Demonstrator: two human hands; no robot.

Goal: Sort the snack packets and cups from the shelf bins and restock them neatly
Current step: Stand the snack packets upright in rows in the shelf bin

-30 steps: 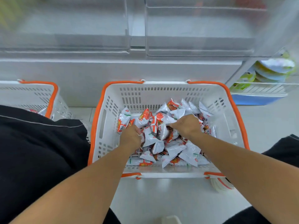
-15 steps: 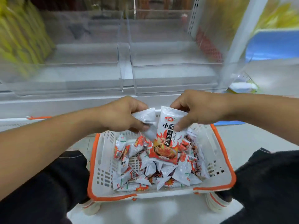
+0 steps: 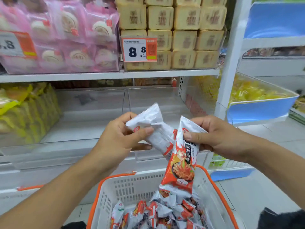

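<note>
Head view: both hands are raised in front of a store shelf, each holding a snack packet above a basket (image 3: 132,184). The left hand (image 3: 120,141) grips a white packet (image 3: 148,123), thumb across its face and fingers curled behind it; the packet tilts up and to the left, its back facing the camera. The right hand (image 3: 216,138) pinches the top of an orange packet (image 3: 181,162) between thumb and curled fingers, so the packet hangs down with its printed front showing. The two packets touch where the white one's lower end passes behind the orange one's upper part. The orange packet's bottom edge hangs just above the heap of packets (image 3: 165,212) in the white basket with its orange rim, which sits below the hands.

Behind the hands stand two clear bins (image 3: 92,103) on the shelf, side by side. To their left lie yellow bags (image 3: 24,111). On the shelf above are pink-wrapped cakes (image 3: 66,38) and stacked tan boxes (image 3: 181,30), with a price tag (image 3: 139,49) reading 8.8 between them. To the right a blue tray (image 3: 260,108) holds more yellow snacks.
</note>
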